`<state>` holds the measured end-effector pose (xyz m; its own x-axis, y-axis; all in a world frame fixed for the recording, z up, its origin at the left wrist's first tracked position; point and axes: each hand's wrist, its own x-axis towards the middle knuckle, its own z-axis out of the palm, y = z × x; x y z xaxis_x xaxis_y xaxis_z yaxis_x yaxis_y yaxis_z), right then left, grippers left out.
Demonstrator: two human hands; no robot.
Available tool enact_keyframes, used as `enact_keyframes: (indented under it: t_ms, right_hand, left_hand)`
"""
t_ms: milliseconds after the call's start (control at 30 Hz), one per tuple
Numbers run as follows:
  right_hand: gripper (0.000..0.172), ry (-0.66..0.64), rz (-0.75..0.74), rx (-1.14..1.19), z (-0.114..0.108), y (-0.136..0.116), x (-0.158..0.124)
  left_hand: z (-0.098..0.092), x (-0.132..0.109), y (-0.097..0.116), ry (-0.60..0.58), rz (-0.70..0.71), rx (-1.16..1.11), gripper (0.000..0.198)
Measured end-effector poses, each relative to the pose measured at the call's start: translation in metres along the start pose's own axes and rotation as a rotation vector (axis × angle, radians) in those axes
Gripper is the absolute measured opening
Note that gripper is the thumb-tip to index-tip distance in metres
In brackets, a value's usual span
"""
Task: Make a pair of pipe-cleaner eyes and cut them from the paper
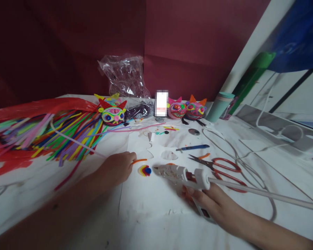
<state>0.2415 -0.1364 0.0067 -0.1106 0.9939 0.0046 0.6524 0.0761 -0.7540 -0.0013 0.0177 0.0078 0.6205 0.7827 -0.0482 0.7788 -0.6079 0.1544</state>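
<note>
The rainbow-layered piece (146, 170) lies on the white sheet (143, 199), centrally placed between the left and right edges of the tabletop (23, 208). Just left of it, the left hand (121, 168) has its fingers pinching an orange strip (141, 160). From the right, the right hand (211, 203) has its fingers wrapped around the hot-glue gun (182, 173), nozzle near the piece; whether the trigger is squeezed, I cannot tell. Good practice here: a thin bead along the outer curve, skin clear of the nozzle, the strip's end lined up first. Toward the right edge lie scissors (213, 165); a blue craft knife (194, 148) sits farther back. Bundled strips (75, 135) fill the far left corner.
</note>
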Motion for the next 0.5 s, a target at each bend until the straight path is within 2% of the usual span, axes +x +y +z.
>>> enact_keyframes:
  t_ms: [200, 500]
  right_hand:
    - [0.037, -0.033, -0.022, -0.025, -0.0023, -0.0022, -0.0019]
    - [0.037, -0.012, -0.069, -0.087, -0.0037, -0.0069, 0.0022]
  left_hand:
    - [-0.0007, -0.0003, 0.0015, 0.0, -0.009, -0.005, 0.02]
    - [-0.0007, 0.0005, 0.0014, 0.003, -0.001, 0.002, 0.02]
